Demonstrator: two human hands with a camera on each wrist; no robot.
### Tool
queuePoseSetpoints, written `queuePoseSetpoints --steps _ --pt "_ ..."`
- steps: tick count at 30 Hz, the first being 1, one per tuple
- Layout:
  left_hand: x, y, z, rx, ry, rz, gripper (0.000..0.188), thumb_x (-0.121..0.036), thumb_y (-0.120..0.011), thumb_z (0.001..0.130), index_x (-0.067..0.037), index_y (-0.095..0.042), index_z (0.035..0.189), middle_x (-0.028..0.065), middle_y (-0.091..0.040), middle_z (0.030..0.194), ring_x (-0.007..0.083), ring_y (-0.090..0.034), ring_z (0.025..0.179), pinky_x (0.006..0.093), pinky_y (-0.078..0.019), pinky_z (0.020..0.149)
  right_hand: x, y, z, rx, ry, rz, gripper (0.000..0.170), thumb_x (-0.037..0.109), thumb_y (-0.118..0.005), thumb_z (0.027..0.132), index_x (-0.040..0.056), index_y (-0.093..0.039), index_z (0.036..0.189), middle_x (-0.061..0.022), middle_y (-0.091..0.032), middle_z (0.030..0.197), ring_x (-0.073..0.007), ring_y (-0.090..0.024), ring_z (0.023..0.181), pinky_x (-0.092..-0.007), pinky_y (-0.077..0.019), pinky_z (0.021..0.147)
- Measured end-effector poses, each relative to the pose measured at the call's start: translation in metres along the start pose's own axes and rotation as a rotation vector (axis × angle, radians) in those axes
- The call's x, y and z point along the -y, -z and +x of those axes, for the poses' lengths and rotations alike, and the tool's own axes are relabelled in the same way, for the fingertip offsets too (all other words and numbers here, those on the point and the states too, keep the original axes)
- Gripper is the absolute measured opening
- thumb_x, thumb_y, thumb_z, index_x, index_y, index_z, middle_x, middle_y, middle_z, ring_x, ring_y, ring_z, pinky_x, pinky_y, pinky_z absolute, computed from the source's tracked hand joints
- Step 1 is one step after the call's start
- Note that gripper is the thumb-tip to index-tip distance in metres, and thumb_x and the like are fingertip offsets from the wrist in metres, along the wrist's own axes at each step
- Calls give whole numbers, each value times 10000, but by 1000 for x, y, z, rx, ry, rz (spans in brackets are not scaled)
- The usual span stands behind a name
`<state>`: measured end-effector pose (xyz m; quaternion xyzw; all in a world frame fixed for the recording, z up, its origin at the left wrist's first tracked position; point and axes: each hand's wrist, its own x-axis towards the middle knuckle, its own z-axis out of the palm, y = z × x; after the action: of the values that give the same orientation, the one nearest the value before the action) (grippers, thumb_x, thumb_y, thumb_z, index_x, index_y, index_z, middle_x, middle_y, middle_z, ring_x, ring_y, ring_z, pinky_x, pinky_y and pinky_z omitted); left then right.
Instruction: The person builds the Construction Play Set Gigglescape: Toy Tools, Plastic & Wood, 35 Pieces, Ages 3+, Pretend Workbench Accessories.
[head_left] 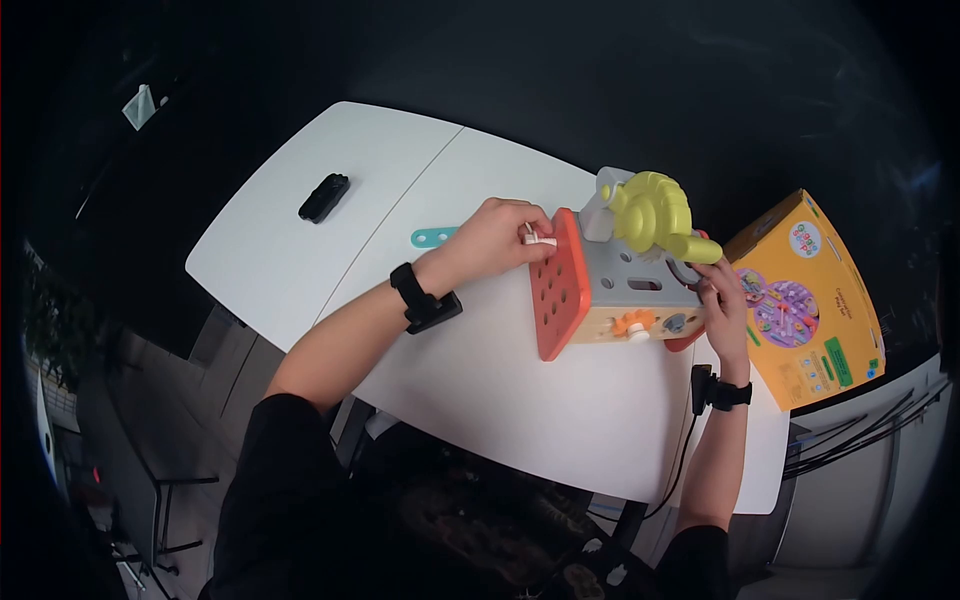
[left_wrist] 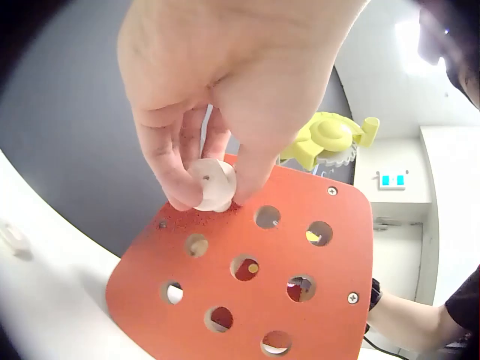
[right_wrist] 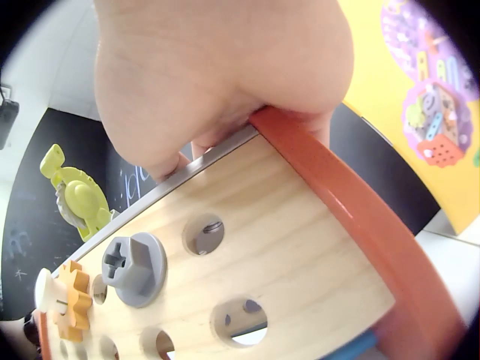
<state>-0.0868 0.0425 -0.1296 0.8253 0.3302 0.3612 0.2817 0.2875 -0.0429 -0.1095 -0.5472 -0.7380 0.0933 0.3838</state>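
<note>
A toy workbench has a red end panel (left_wrist: 247, 262) with round holes, a grey top (head_left: 640, 275) and a wooden side (right_wrist: 300, 240). My left hand (head_left: 500, 240) pinches a white round piece (left_wrist: 214, 184) against the panel's upper edge. At the other end my right hand (right_wrist: 225, 75) grips the corner where the grey top meets a red edge (right_wrist: 345, 187). On the wooden side sit an orange gear (right_wrist: 73, 300) with a white knob (right_wrist: 48, 291) and a grey bolt-shaped piece (right_wrist: 135, 268). A yellow-green toy saw (head_left: 650, 215) stands on top.
A teal strip with holes (head_left: 430, 238) lies on the white table (head_left: 450, 380), left of the workbench. Further left is a black object (head_left: 324, 198). A yellow box (head_left: 810, 300) stands to the right, close to my right hand. A black cable runs from my right wrist.
</note>
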Motion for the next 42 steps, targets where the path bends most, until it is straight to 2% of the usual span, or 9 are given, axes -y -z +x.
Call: queuePoseSetpoints --steps 10,14,18,21,25,29,36,39,42 --pt "-17 -20 -22 -54 81 -151 477 -77 -773 854 -47 -517 1255 128 -612 1259 242 -679 1122 357 -566 1002 -4 4 -2 5 -14 4 345 53 -564 953 84 -703 1267 -122 -571 1443 -309 -439 1441 -413 -415 1127" --pt "-26 -21 -39 12 -7 -69 611 -142 -808 840 -53 -468 1340 183 -505 1440 309 -605 1271 374 -513 1081 -8 6 -10 -42 28 257 615 84 -676 900 110 -493 1488 -138 -541 1472 -292 -442 1437 -418 -386 1154" --pt "-32 -24 -53 130 -56 90 1033 -354 -868 792 -25 -240 1543 276 -237 1623 403 -434 1425 401 -444 1145 -17 10 -31 21 -91 633 822 123 -758 873 78 -323 1570 -163 -528 1470 -272 -513 1366 -405 -398 1142" --pt "-22 -39 -58 133 -110 187 1258 -468 -881 744 -6 -87 1603 314 -125 1649 440 -368 1456 418 -437 1144 -88 7 -53 186 -288 730 675 169 -767 907 25 -439 1479 -137 -598 1387 -225 -587 1258 -379 -450 1083" --pt "-18 -48 -55 91 -118 253 1306 -495 -864 731 -3 -38 1613 309 -36 1663 457 -333 1467 436 -449 1126 -79 4 -55 104 -355 428 425 273 -719 982 -8 -599 1277 -74 -708 1161 -150 -644 1071 -325 -501 976" --pt "-23 -29 -45 157 -50 119 1258 -436 -875 740 -3 -81 1614 291 -79 1668 442 -330 1473 429 -418 1154 -73 3 -55 39 -295 401 399 288 -673 1015 -17 -604 1262 -71 -709 1118 -130 -645 1012 -307 -515 913" --pt "-15 -14 -30 74 -140 -43 1040 -347 -856 820 29 -250 1578 263 -389 1578 365 -449 1433 382 -402 1159 -15 13 -41 -79 -334 334 363 283 -614 1049 -46 -630 1201 -58 -699 1037 -82 -616 876 -269 -521 803" --pt "-11 -6 -27 159 146 -250 862 -381 -730 958 -9 -274 1589 174 -646 1334 195 -581 1270 313 -422 1095 4 16 -41 -62 -238 347 397 291 -605 1050 -46 -619 1260 -64 -699 1059 -85 -623 894 -266 -517 818" --pt "-13 -10 -26 94 272 -422 739 -514 -569 1032 6 -411 1533 146 -679 1229 199 -596 1212 331 -441 1058 11 18 -42 -2 -293 416 445 283 -594 1045 -43 -590 1347 -72 -698 1084 -93 -628 940 -256 -504 855"
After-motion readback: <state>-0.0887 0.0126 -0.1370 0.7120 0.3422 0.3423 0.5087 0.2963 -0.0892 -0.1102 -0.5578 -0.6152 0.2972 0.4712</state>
